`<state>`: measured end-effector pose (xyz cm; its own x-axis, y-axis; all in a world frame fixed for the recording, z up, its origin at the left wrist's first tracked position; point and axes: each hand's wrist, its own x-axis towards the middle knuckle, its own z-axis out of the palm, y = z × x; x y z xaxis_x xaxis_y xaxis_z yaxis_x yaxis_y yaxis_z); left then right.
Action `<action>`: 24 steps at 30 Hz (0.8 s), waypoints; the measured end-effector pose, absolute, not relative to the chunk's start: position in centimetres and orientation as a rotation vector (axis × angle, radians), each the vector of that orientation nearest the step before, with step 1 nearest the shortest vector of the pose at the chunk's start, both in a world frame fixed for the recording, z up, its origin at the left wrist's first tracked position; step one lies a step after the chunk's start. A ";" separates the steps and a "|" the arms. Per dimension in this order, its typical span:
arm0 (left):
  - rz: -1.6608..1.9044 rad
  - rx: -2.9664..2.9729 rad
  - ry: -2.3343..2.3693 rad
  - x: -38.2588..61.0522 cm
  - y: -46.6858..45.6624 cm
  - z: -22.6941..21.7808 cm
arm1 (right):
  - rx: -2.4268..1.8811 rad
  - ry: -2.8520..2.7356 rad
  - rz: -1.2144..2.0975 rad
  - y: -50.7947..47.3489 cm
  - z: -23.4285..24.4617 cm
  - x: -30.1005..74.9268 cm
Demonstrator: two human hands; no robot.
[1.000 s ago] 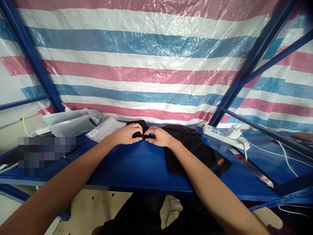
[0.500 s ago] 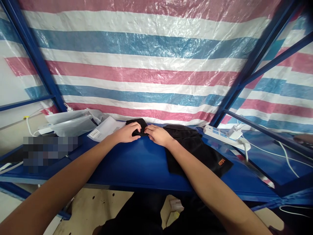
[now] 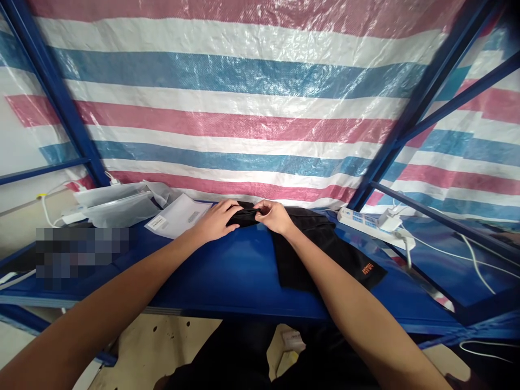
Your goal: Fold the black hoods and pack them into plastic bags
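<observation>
A black garment (image 3: 309, 244) with orange lettering near its right corner lies spread on a blue table (image 3: 211, 276). Left of it, a bunched piece of black cloth (image 3: 247, 218) is between my two hands; I cannot tell if it joins the spread part. My left hand (image 3: 221, 219) is closed on the left end of this cloth, fingers over the top and thumb below. With thumb and forefinger, my right hand (image 3: 275, 218) pinches the right end. My right forearm passes over the spread garment.
A white plastic packet (image 3: 179, 216) with a label lies left of my hands, beside grey-white plastic bags (image 3: 124, 203). On the right stands a white power strip (image 3: 374, 227) with plugs and cables. Blue metal posts (image 3: 410, 124) and a striped tarp (image 3: 244, 124) bound the back.
My right hand has moved right and now pinches the cloth with thumb and forefinger. The cloth between my hands is stretched out wider. My left hand has shifted slightly.
</observation>
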<state>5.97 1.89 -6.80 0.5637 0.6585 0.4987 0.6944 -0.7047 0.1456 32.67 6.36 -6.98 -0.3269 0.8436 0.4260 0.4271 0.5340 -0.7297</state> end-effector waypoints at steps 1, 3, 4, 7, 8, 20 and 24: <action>-0.842 -2.712 -1.187 6.1 1.9 -6.9 | -1.046 -1.921 0.723 6.4 -6.9 32.9; -0.869 -2.703 -1.212 6.1 2.1 -7.2 | -1.029 -1.920 0.806 6.5 -6.9 33.1; -0.877 -2.704 -1.223 6.1 2.2 -7.3 | -1.002 -1.948 0.801 6.4 -6.9 33.1; -0.894 -2.729 -1.233 5.7 2.7 -7.6 | -0.895 -2.114 0.605 5.8 -6.6 33.2; -0.906 -2.736 -1.229 5.6 2.8 -7.7 | -0.858 -2.180 0.502 5.5 -6.5 33.2; -1.039 -2.722 -1.189 5.0 3.6 -8.3 | -0.855 -2.499 0.000 4.1 -6.0 32.9; -1.047 -2.738 -1.156 5.0 3.5 -8.2 | -0.881 -2.454 -0.094 3.9 -6.0 32.3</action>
